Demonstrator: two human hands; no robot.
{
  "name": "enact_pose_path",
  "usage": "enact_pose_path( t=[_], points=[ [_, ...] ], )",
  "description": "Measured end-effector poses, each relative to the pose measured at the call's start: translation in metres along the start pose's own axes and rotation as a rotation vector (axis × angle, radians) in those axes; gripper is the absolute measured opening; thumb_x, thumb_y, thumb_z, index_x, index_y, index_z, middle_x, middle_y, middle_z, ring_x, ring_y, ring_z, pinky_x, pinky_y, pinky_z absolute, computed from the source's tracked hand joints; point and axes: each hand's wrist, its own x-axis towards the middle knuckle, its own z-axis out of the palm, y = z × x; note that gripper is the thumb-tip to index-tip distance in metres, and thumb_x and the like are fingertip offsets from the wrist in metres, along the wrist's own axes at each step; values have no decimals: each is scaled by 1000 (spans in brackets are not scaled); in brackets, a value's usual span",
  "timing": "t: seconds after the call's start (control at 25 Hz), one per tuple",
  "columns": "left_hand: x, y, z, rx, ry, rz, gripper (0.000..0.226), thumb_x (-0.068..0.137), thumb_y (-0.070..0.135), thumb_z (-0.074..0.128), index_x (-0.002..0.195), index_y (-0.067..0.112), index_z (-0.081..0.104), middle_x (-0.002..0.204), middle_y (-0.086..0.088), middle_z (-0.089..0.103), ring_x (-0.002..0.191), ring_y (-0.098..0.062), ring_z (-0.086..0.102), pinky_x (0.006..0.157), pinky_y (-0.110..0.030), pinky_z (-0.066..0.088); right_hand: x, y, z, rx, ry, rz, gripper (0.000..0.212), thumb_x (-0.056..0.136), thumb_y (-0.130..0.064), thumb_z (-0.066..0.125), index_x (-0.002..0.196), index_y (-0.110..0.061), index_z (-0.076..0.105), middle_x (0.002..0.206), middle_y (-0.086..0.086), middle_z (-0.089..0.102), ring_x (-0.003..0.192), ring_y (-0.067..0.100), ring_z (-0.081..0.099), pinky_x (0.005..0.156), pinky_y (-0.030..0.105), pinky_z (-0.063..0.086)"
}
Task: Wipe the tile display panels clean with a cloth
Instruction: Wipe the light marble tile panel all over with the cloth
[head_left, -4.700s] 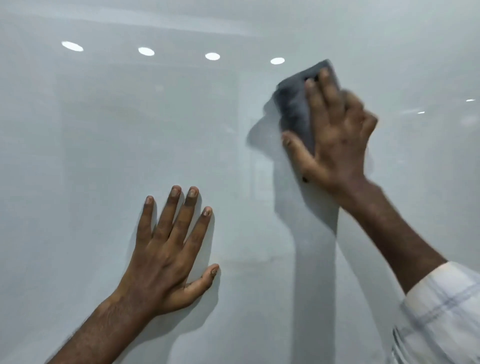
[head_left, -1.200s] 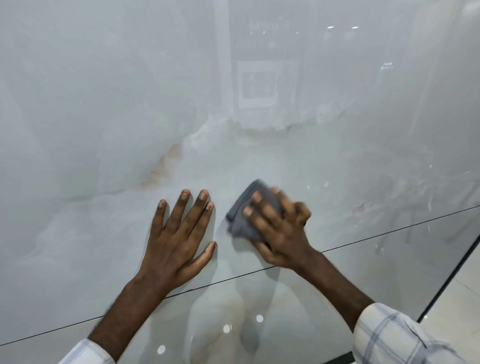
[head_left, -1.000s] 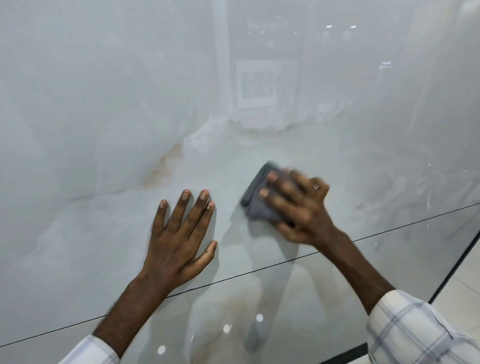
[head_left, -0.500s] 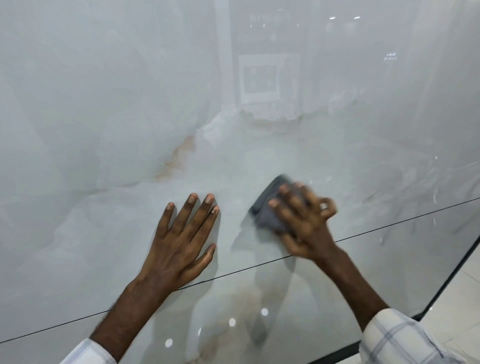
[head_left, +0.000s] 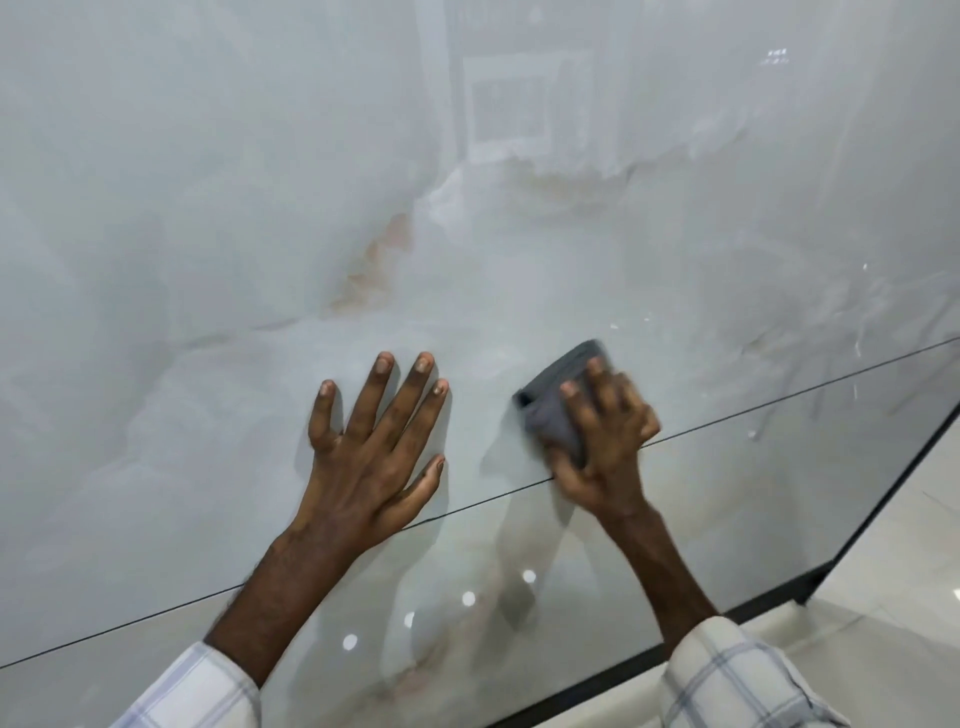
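A grey cloth (head_left: 550, 410) is gripped by the right hand (head_left: 608, 447), with the fingers curled over it and the thumb tucked at its lower edge. It is pressed against the glossy tile panel (head_left: 260, 260). The hand is blurred. Just below the grip, a thin dark joint line (head_left: 779, 402) is crossed by the heel of that hand. Left of the grip, near but apart, the left hand (head_left: 371, 457) is laid flat on the same panel with its fingers spread. Checked sleeves (head_left: 737, 680) are seen at both wrists. Further below and to the right, a black frame (head_left: 813, 579) is bordered by pale floor (head_left: 893, 597).
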Motion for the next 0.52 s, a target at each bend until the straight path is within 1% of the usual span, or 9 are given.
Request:
enact_pose_path(
  t=[0.08,0.12,0.16,0.2,0.24,0.28,0.36,0.44,0.52],
  points=[
    [0,1,5,16,37,14,77,96,48,56,162,13,36,171,-9,27,161,-33,10,124,-59,-1,2,12,2,67,168,479,77,93,-46,63,159,-26,29,171,9,23,151,34,30,117,58,28],
    [1,1,8,27,61,19,77,95,47,57,161,13,38,170,-10,29,161,-33,11,125,-58,1,1,8,8,128,259,733,78,96,-51,59,162,-28,24,173,6,19,153,32,27,117,65,26],
    [1,3,10,22,84,11,76,95,46,58,160,12,40,168,-10,32,161,-34,13,125,-57,4,-2,-4,15,176,318,937,79,97,-56,54,164,-30,19,174,1,14,153,30,25,115,69,25],
    [1,5,11,7,106,-6,75,95,45,59,159,12,42,167,-10,34,160,-34,15,125,-56,6,-6,-22,22,197,332,1055,81,98,-59,49,165,-30,14,174,-1,11,153,30,24,113,71,25],
    [1,6,11,-8,122,-18,73,95,44,60,158,12,43,166,-10,36,160,-33,16,125,-56,7,-12,-44,29,196,305,1067,82,99,-60,46,166,-27,11,175,1,9,153,32,23,113,71,26],
    [1,8,11,-22,131,-25,73,95,43,60,158,12,44,166,-9,37,160,-33,16,125,-55,8,-22,-65,35,182,235,975,84,100,-59,45,166,-23,8,174,5,7,153,35,23,115,69,26],
    [1,6,11,-16,137,-18,73,96,44,59,159,12,42,166,-10,37,160,-33,17,126,-55,7,-47,-97,43,123,55,627,86,101,-57,46,165,-17,4,173,13,4,152,43,21,118,62,24],
    [-2,5,12,1,135,-20,73,96,44,58,160,12,41,167,-10,36,160,-35,17,126,-55,6,-64,-88,41,40,-60,331,91,100,-57,49,166,-17,1,174,11,-3,148,46,25,113,60,28],
    [-4,6,14,11,138,-22,73,96,44,58,160,12,41,168,-10,34,159,-36,18,126,-54,6,-64,-45,34,-27,-72,164,92,97,-61,52,167,-25,4,175,5,-2,140,45,33,104,62,35]
  ],
)
